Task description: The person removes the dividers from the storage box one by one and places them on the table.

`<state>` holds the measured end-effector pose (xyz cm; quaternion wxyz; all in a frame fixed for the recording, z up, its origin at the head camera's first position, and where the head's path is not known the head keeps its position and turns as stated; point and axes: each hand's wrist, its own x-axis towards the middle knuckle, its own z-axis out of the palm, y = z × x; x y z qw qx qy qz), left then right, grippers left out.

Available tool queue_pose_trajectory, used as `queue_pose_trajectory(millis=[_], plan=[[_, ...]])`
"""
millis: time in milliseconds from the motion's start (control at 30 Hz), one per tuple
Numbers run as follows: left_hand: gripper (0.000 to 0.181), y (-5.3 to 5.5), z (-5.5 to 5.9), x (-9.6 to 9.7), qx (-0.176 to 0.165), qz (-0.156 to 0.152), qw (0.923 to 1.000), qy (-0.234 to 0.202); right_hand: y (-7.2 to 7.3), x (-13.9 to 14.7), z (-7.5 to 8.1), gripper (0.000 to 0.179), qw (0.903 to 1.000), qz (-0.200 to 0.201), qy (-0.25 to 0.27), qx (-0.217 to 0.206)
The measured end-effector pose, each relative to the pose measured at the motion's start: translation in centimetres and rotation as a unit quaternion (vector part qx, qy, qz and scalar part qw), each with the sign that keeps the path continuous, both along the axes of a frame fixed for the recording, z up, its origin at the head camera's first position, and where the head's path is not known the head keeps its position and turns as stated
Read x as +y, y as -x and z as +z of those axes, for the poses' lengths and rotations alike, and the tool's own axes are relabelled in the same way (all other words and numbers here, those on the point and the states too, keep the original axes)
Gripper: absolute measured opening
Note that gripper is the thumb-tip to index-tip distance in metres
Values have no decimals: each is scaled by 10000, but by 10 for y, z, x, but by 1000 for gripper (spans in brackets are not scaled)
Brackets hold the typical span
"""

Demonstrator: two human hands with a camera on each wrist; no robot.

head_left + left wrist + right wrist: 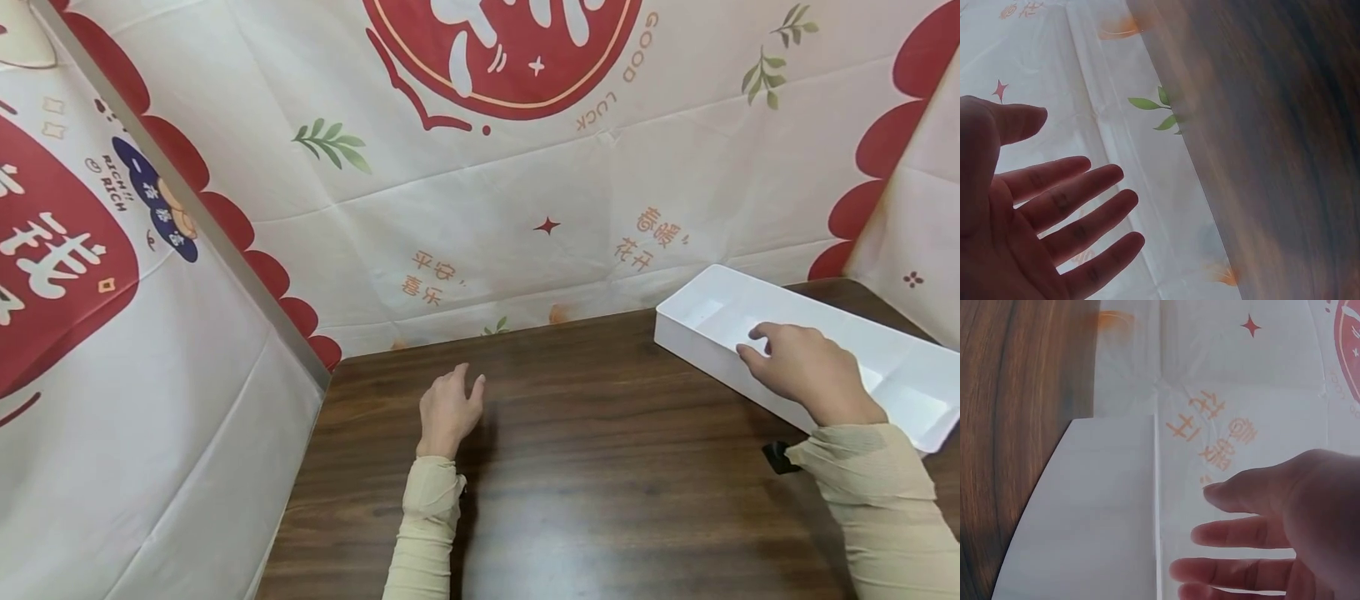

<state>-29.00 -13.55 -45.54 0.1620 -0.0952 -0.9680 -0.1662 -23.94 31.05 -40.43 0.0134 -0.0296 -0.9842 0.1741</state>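
On the right of the table lies a long white tray with raised walls and several compartments. My right hand is over the tray, fingers loosely bent and holding nothing. In the right wrist view that hand appears beside the tray's white side wall, thumb and fingers apart. My left hand is above the left part of the table, grasping nothing. The left wrist view shows its fingers spread and relaxed. Part of the tray's inside is hidden behind my right hand and sleeve.
The dark wood-grain table meets a printed white cloth at its back edge. Another hanging cloth borders the left side. A small black object shows by my right sleeve.
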Motion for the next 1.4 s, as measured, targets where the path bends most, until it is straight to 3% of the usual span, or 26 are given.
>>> queue_pose_trajectory(millis=[267,667,1067,1400], plan=[[34,-1,-3,-5,152,-86,9998,-127,-1,3,-6,47,9998,-94,35,-172],[31,0,-2,-4,152,-171,9996,-156,0,-2,-21,27,9999,-118,10,-7],[31,0,1,-4,141,-138,9996,-218,7,-6,-23,33,9989,-101,-27,459],[31,-1,1,-1,71,-133,9998,-139,5,-12,-25,33,9989,-2,-95,458]])
